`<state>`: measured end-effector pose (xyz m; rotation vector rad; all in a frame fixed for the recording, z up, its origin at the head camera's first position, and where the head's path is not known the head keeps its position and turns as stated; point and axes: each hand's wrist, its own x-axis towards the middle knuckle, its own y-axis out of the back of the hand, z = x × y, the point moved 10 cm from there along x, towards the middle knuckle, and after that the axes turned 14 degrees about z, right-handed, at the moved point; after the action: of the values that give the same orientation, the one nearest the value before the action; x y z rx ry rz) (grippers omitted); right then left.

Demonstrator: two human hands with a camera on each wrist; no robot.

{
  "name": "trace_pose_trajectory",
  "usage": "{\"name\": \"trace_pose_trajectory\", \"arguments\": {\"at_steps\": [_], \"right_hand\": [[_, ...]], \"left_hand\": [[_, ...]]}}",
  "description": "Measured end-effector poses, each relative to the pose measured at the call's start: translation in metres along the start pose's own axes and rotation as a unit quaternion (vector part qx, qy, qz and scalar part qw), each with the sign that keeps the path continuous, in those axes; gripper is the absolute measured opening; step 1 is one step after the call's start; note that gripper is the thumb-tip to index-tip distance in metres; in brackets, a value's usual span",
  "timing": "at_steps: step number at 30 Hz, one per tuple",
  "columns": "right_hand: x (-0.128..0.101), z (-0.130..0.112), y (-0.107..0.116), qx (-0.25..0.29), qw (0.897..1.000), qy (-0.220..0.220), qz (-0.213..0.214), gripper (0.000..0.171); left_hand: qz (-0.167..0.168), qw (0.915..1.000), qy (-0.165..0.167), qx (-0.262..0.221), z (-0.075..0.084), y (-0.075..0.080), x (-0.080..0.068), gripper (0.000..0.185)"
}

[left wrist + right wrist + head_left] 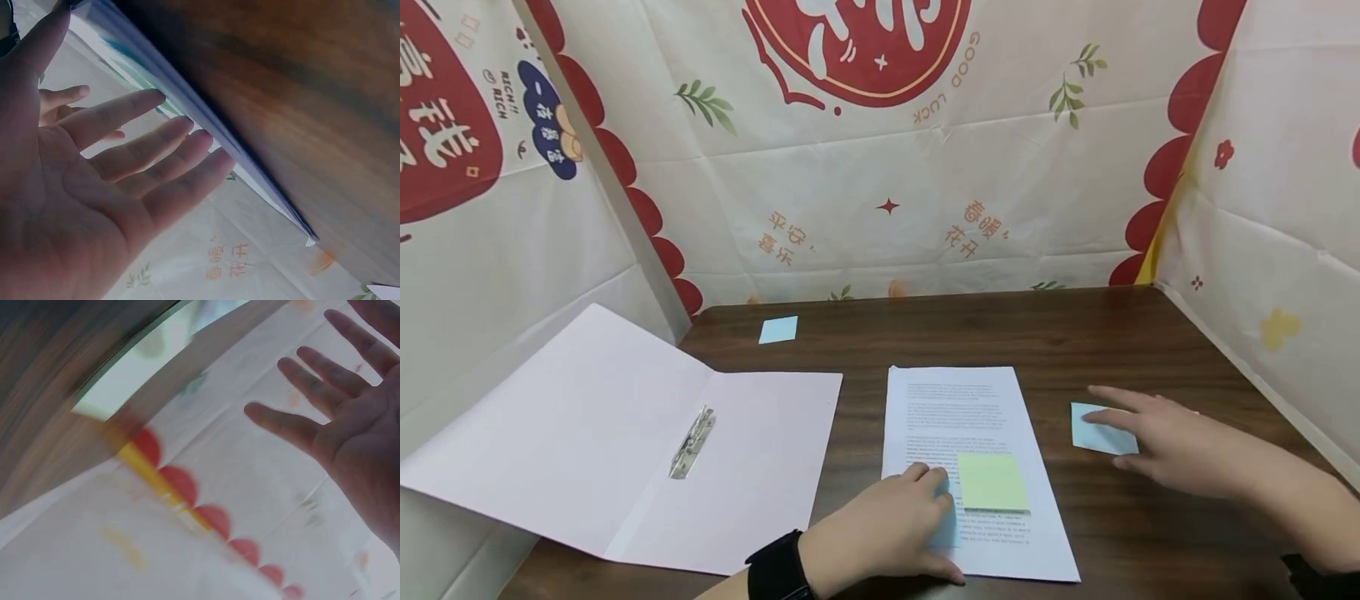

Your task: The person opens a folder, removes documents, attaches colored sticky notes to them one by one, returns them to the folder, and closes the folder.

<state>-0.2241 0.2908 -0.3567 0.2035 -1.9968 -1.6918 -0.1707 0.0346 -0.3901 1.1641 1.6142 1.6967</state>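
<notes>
Hands are seen at work on a dark wooden table [1075, 333]. The left hand [880, 529] rests with relaxed fingers on the lower edge of a printed sheet [955, 400], beside a green sticky note [992, 482] stuck there. The right hand [1180, 450] lies flat, fingers straight, touching a blue sticky note [1093, 433] just right of the sheet. The sheet is best held steady while that note is lifted cleanly. An open folder [610, 433] lies at left.
</notes>
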Motion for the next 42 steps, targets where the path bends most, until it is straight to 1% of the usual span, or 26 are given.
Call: {"name": "trace_pose_trajectory", "arguments": {"at_steps": [2, 4, 6, 8, 9, 10, 11, 12, 13, 14, 16, 18, 20, 21, 22, 23, 24, 25, 26, 28, 29, 32, 35, 37, 40, 42], "right_hand": [[0.001, -0.021, 0.001, 0.004, 1.0, 0.025, 0.003, 0.051], [0.002, -0.036, 0.003, 0.001, 0.999, 0.042, 0.008, 0.048], [0.002, -0.044, 0.004, -0.004, 0.999, 0.041, 0.011, 0.045], [0.001, -0.049, 0.004, -0.015, 0.999, 0.036, 0.015, 0.043], [0.001, -0.051, 0.003, -0.023, 0.999, 0.032, 0.015, 0.042], [0.001, -0.052, 0.001, -0.032, 0.999, 0.027, 0.015, 0.041], [0.001, -0.055, -0.001, -0.041, 0.999, 0.019, 0.014, 0.04], [0.0, -0.058, -0.004, -0.051, 0.999, 0.013, 0.013, 0.04], [0.0, -0.062, -0.006, -0.056, 0.998, 0.009, 0.013, 0.041], [-0.001, -0.069, -0.01, -0.062, 0.998, 0.012, 0.016, 0.043], [-0.004, -0.087, -0.018, -0.062, 0.998, 0.025, 0.011, 0.047], [-0.008, -0.105, -0.031, -0.042, 0.998, 0.039, -0.021, 0.052], [-0.012, -0.118, -0.051, -0.009, 0.996, 0.038, -0.085, 0.053], [-0.015, -0.123, -0.06, 0.007, 0.993, 0.033, -0.116, 0.053], [-0.017, -0.126, -0.068, 0.019, 0.989, 0.025, -0.144, 0.053], [-0.019, -0.127, -0.074, 0.03, 0.985, 0.01, -0.168, 0.054], [-0.021, -0.128, -0.079, 0.038, 0.982, -0.001, -0.185, 0.053], [-0.022, -0.129, -0.082, 0.042, 0.979, -0.009, -0.198, 0.053], [-0.024, -0.129, -0.084, 0.047, 0.978, -0.015, -0.205, 0.052], [-0.025, -0.129, -0.085, 0.051, 0.976, -0.023, -0.212, 0.051], [-0.027, -0.129, -0.085, 0.055, 0.974, -0.026, -0.218, 0.05], [-0.03, -0.13, -0.084, 0.067, 0.97, -0.032, -0.233, 0.048], [-0.032, -0.132, -0.084, 0.076, 0.968, -0.027, -0.239, 0.047], [-0.033, -0.133, -0.083, 0.083, 0.966, -0.027, -0.242, 0.047], [-0.033, -0.133, -0.084, 0.09, 0.966, -0.025, -0.243, 0.047], [-0.033, -0.133, -0.084, 0.094, 0.964, -0.031, -0.247, 0.046]], "left_hand": [[-0.006, 0.9998, -0.007, -0.017, 0.001, 0.0, 0.001, 0.064], [-0.009, 0.9989, -0.008, -0.045, 0.001, 0.001, 0.001, 0.049], [0.007, 0.9969, -0.009, -0.078, 0.0, 0.007, 0.003, 0.029], [0.042, 0.993, 0.008, -0.11, -0.007, 0.018, 0.004, 0.015], [0.068, 0.9881, 0.027, -0.135, -0.013, 0.025, 0.005, 0.012], [0.1, 0.9806, 0.05, -0.161, -0.021, 0.034, 0.006, 0.011], [0.138, 0.9703, 0.075, -0.184, -0.031, 0.046, 0.006, 0.011], [0.175, 0.9566, 0.109, -0.206, -0.043, 0.057, 0.005, 0.011], [0.208, 0.9386, 0.147, -0.233, -0.058, 0.068, 0.003, 0.012], [0.241, 0.9168, 0.184, -0.26, -0.074, 0.079, 0.001, 0.012], [0.302, 0.8678, 0.253, -0.302, -0.107, 0.096, -0.006, 0.013], [0.334, 0.8176, 0.325, -0.338, -0.142, 0.104, -0.014, 0.015], [0.346, 0.767, 0.39, -0.374, -0.176, 0.103, -0.022, 0.02], [0.349, 0.7445, 0.419, -0.386, -0.193, 0.101, -0.027, 0.023], [0.347, 0.7251, 0.445, -0.394, -0.209, 0.097, -0.032, 0.026], [0.345, 0.709, 0.47, -0.397, -0.225, 0.094, -0.038, 0.029], [0.342, 0.6971, 0.491, -0.395, -0.239, 0.09, -0.044, 0.032], [0.335, 0.6896, 0.51, -0.39, -0.253, 0.086, -0.051, 0.035], [0.327, 0.6878, 0.529, -0.375, -0.266, 0.082, -0.058, 0.037], [0.303, 0.696, 0.556, -0.34, -0.289, 0.073, -0.071, 0.041], [0.283, 0.7051, 0.566, -0.32, -0.298, 0.068, -0.076, 0.043], [0.204, 0.7402, 0.587, -0.256, -0.32, 0.045, -0.091, 0.042], [0.107, 0.7681, 0.593, -0.215, -0.331, 0.017, -0.104, 0.036], [0.054, 0.7782, 0.595, -0.192, -0.335, 0.003, -0.112, 0.03], [0.006, 0.7899, 0.596, -0.144, -0.337, -0.003, -0.121, 0.025], [0.004, 0.7999, 0.592, -0.096, -0.339, 0.005, -0.12, 0.028]]}}
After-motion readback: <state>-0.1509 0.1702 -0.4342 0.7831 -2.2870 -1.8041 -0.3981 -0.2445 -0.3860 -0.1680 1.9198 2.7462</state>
